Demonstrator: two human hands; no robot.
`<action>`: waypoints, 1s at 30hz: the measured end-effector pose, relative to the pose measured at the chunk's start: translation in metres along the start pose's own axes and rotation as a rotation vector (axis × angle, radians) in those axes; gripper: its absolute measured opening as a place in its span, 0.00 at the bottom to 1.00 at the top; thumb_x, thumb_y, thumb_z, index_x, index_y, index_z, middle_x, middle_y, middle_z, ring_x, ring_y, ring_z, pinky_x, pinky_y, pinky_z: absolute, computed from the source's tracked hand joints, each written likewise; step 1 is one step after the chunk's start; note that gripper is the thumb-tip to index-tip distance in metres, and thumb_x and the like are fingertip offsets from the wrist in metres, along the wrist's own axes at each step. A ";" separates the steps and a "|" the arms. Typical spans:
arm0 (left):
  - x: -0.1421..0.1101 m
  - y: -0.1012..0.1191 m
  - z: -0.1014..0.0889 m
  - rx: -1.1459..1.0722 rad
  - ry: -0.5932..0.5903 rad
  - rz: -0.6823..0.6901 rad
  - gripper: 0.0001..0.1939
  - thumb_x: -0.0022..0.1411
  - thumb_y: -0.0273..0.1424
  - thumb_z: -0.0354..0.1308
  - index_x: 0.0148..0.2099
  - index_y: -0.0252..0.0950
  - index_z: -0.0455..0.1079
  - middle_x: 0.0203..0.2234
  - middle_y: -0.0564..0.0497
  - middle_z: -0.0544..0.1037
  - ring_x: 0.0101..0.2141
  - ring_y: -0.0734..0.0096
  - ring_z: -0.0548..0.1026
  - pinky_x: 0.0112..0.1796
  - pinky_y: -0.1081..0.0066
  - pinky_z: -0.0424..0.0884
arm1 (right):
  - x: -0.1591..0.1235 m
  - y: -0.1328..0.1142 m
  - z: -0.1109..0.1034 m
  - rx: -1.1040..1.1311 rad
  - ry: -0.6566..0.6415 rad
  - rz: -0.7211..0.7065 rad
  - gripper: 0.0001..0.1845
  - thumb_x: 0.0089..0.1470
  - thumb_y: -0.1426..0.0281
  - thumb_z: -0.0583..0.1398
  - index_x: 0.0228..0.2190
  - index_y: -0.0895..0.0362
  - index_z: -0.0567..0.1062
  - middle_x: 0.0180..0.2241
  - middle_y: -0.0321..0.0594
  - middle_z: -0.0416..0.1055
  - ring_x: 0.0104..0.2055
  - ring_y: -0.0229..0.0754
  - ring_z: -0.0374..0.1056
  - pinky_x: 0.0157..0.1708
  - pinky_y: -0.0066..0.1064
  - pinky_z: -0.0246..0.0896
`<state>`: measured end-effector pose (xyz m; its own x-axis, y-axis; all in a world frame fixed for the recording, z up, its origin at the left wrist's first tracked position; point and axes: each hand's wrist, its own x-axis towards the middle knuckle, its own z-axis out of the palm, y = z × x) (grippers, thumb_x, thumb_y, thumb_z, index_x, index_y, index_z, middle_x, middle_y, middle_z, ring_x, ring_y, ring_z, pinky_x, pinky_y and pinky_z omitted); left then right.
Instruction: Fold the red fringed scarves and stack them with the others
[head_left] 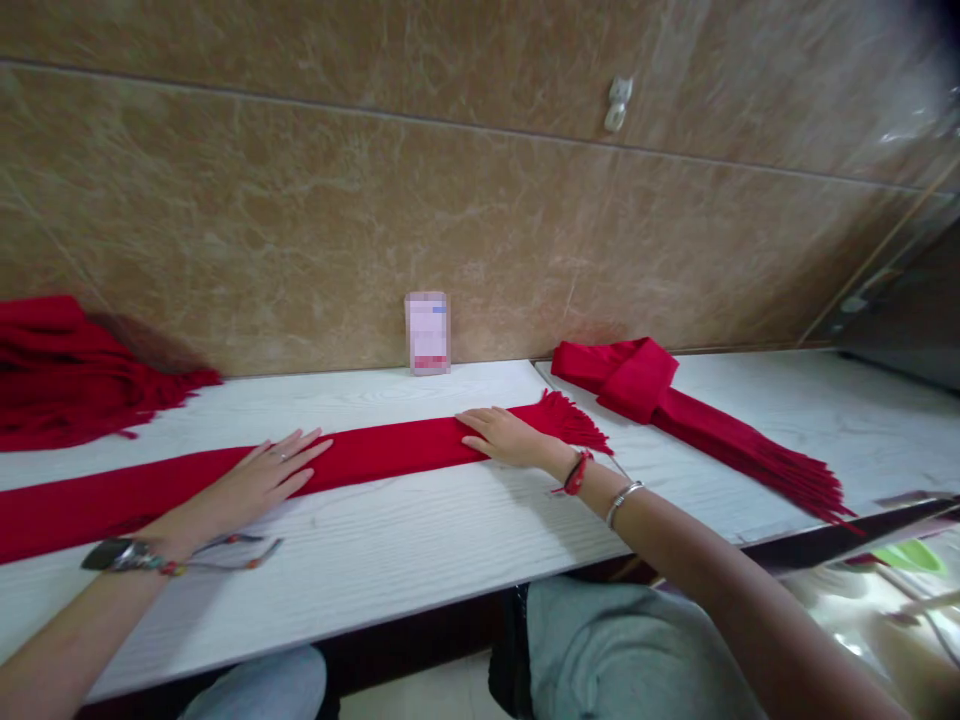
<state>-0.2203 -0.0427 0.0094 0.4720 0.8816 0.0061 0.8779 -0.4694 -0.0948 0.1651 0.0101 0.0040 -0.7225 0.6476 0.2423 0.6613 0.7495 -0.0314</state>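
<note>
Flat scarf: A long red scarf (397,452) is lying in a narrow strip along the desk (420,520), running out of view on the left; its fringe (570,420) is fanning out at the right end.
Left hand: The left hand (259,487) is resting palm down on the strip, its fingers (302,457) spreading apart and pointing toward the right. A dark watch (112,554) and a beaded bracelet (174,569) are circling the wrist.
Right hand: The right hand (501,437) is lying palm down on the strip near the fringe, fingers extending leftward, slightly parted, pinching nothing. A red cord (577,473) and a silver bangle (624,504) are circling this wrist.
Folded scarf: Another red scarf (637,382) is sitting to the right, crossing over itself at the upper end, its fringed end slanting toward the front edge.
Red heap: Loosely bunched red fabric (60,380) is lying at the far left, showing fringe on its right side.
Wall: A phone-like object (428,334) with a blurred face is standing against the brown, marble-patterned wall (300,220); a small white fitting (619,104) is showing higher up.
</note>
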 end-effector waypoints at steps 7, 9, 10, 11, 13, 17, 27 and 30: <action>-0.006 -0.020 0.013 -0.017 0.043 -0.029 0.26 0.65 0.36 0.30 0.62 0.36 0.53 0.61 0.52 0.52 0.60 0.71 0.48 0.55 0.63 0.49 | -0.054 0.066 -0.008 -0.108 0.025 0.149 0.24 0.61 0.64 0.42 0.50 0.64 0.66 0.45 0.53 0.66 0.48 0.47 0.62 0.50 0.40 0.57; -0.007 -0.022 0.015 -0.012 0.061 -0.021 0.26 0.65 0.35 0.31 0.61 0.34 0.54 0.61 0.51 0.53 0.60 0.72 0.48 0.56 0.65 0.49 | -0.073 0.085 -0.011 -0.111 0.015 0.180 0.24 0.61 0.64 0.42 0.49 0.64 0.67 0.45 0.53 0.66 0.48 0.47 0.62 0.50 0.41 0.58; -0.007 -0.022 0.016 -0.007 0.067 -0.015 0.26 0.65 0.35 0.31 0.61 0.34 0.54 0.61 0.51 0.53 0.60 0.72 0.48 0.56 0.66 0.49 | -0.081 0.094 -0.011 -0.115 0.009 0.193 0.24 0.61 0.64 0.42 0.49 0.64 0.67 0.45 0.53 0.66 0.47 0.47 0.63 0.49 0.41 0.58; -0.008 -0.022 0.015 -0.004 0.073 -0.011 0.26 0.65 0.35 0.31 0.61 0.35 0.53 0.61 0.51 0.53 0.60 0.73 0.48 0.56 0.66 0.49 | -0.087 0.101 -0.012 -0.122 0.002 0.205 0.24 0.61 0.64 0.42 0.49 0.64 0.67 0.45 0.53 0.66 0.46 0.47 0.63 0.49 0.41 0.59; -0.008 -0.019 0.013 -0.004 0.080 -0.032 0.25 0.66 0.35 0.31 0.61 0.36 0.54 0.61 0.52 0.53 0.60 0.72 0.49 0.55 0.66 0.49 | -0.095 0.110 -0.015 -0.151 -0.006 0.221 0.25 0.61 0.63 0.42 0.48 0.64 0.68 0.44 0.53 0.67 0.46 0.48 0.63 0.49 0.43 0.59; 0.004 -0.002 0.003 -0.007 0.062 -0.071 0.24 0.67 0.37 0.32 0.61 0.40 0.55 0.61 0.51 0.54 0.60 0.67 0.49 0.56 0.58 0.46 | -0.091 0.103 -0.024 -0.159 0.044 0.184 0.26 0.61 0.60 0.42 0.51 0.62 0.64 0.49 0.54 0.65 0.53 0.50 0.59 0.53 0.48 0.52; 0.050 0.053 -0.001 -0.064 0.025 0.077 0.26 0.66 0.42 0.37 0.64 0.44 0.47 0.62 0.50 0.49 0.61 0.65 0.47 0.56 0.59 0.46 | -0.051 0.067 -0.019 -0.023 -0.288 -0.002 0.48 0.49 0.46 0.52 0.60 0.62 0.45 0.60 0.57 0.49 0.61 0.52 0.46 0.59 0.49 0.38; 0.046 0.052 0.002 -0.068 0.029 0.083 0.26 0.66 0.42 0.37 0.64 0.44 0.47 0.62 0.50 0.49 0.61 0.66 0.47 0.56 0.60 0.45 | -0.066 0.094 -0.027 -0.054 -0.366 0.102 0.49 0.47 0.48 0.56 0.60 0.63 0.46 0.59 0.57 0.50 0.60 0.55 0.49 0.58 0.50 0.41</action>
<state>-0.1529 -0.0263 0.0031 0.5444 0.8383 0.0296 0.8388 -0.5437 -0.0283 0.2805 0.0338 0.0113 -0.6700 0.7322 -0.1224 0.7363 0.6764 0.0156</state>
